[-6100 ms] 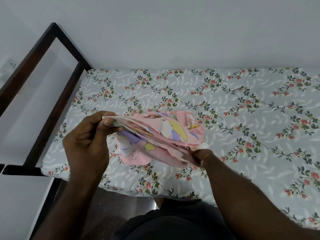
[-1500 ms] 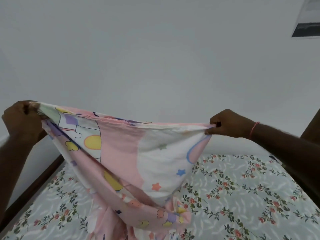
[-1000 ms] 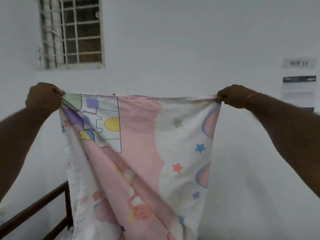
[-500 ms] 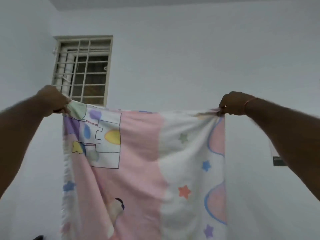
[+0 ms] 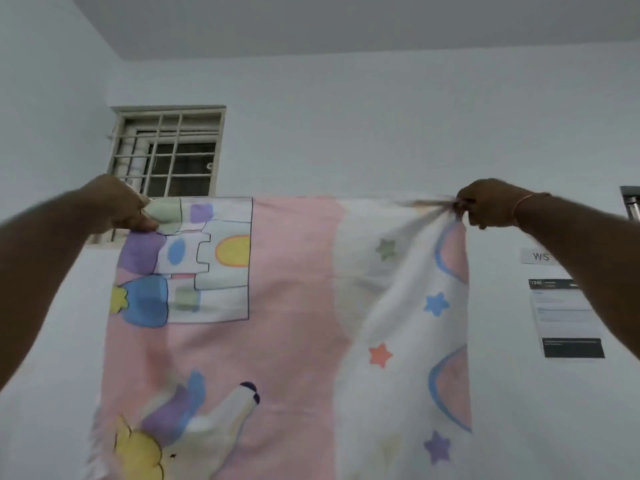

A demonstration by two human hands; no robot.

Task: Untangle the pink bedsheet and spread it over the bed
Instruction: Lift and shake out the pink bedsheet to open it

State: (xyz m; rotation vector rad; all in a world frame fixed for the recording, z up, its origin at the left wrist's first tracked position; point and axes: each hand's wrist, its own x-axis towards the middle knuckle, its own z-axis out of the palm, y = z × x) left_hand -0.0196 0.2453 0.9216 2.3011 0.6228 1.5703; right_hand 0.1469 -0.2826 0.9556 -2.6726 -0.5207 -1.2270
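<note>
In the head view, the pink bedsheet (image 5: 294, 323) is held up across the centre of the frame, hanging flat before the white wall and running off the lower edge. Its upper left corner is pinched in the closed grip of the left hand (image 5: 117, 206), and its upper right corner is bunched in the closed grip of the right hand (image 5: 488, 204). A barred window (image 5: 169, 150) is seen at upper left, and a paper notice (image 5: 568, 317) at right.

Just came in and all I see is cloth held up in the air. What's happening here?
A person is holding the pink bedsheet up in front of the wall, the left hand pinching one top corner and the right hand pinching the other. The top edge is pulled taut and the sheet hangs down open, mostly untangled, partly covering the barred window. The bed is out of view, so nothing is spread on it yet.
</note>
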